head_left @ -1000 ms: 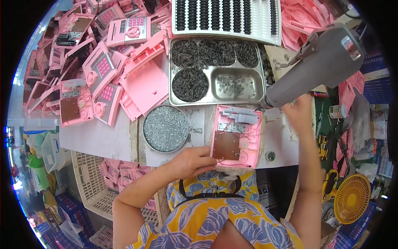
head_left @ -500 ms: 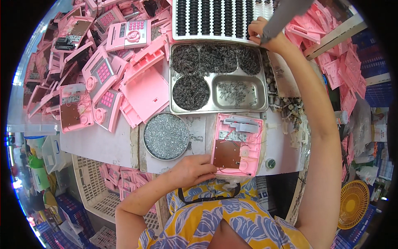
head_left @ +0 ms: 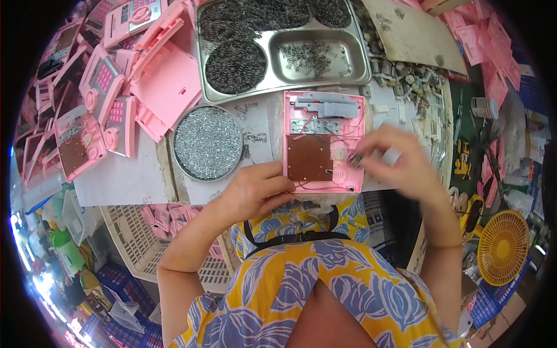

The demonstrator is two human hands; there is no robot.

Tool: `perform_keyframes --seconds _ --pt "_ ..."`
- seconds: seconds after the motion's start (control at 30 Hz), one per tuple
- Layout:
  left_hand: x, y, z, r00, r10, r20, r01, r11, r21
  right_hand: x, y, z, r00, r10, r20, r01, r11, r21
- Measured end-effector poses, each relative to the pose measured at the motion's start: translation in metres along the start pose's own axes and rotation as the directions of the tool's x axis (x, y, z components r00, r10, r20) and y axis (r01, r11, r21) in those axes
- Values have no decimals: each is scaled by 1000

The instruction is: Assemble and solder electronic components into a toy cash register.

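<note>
A pink plastic casing (head_left: pixel 356 174) lies open in front of me, with a brown circuit board (head_left: pixel 308 158), a grey bar-shaped part (head_left: pixel 328 107) and thin wires inside. My left hand (head_left: pixel 258 188) holds the casing at its lower left corner, thumb and fingers closed there. Over its right side is my right hand (head_left: pixel 403 162), its fingers pinching a small dark part (head_left: pixel 354 158) whose exact kind is too blurred to make out. Left of the casing stands a round tin of small silver screws (head_left: pixel 208 142).
Beyond the casing sits a steel compartment tray (head_left: pixel 270 87) of dark coil springs. Pink keypad panels (head_left: pixel 107 75) pile up at the left. Small metal parts (head_left: pixel 406 84) lie at the right. Below the table edge are a cream crate (head_left: pixel 130 238) and a yellow fan (head_left: pixel 502 248).
My right hand has come back from the white rack of black parts to the casing, now with a small dark part. The view has shifted; my left hand stays at the casing's corner.
</note>
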State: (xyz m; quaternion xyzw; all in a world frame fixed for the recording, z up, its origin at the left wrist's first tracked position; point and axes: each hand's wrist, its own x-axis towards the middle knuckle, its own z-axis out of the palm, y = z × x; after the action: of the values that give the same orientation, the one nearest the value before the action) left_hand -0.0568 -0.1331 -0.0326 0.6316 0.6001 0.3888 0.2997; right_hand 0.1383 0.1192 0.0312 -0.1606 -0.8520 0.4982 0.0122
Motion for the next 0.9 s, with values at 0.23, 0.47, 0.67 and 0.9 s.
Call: perform_keyframes --seconds 0.23,0.47,0.67,0.9 --pt "4 5 0 1000 -14 11 14 1000 1 -35 2 65 933 -279 -226 132 852 -507" --pt "7 6 1 1000 -25 7 25 1000 -8 -37 24 61 902 -360 -236 228 865 -447" --pt "14 25 -16 984 -72 166 29 968 248 -18 58 -18 802 -132 -583 -207 854 -478" --pt "114 9 -69 993 -1 119 -28 971 239 -13 96 -34 850 -40 -525 -347 707 -616"
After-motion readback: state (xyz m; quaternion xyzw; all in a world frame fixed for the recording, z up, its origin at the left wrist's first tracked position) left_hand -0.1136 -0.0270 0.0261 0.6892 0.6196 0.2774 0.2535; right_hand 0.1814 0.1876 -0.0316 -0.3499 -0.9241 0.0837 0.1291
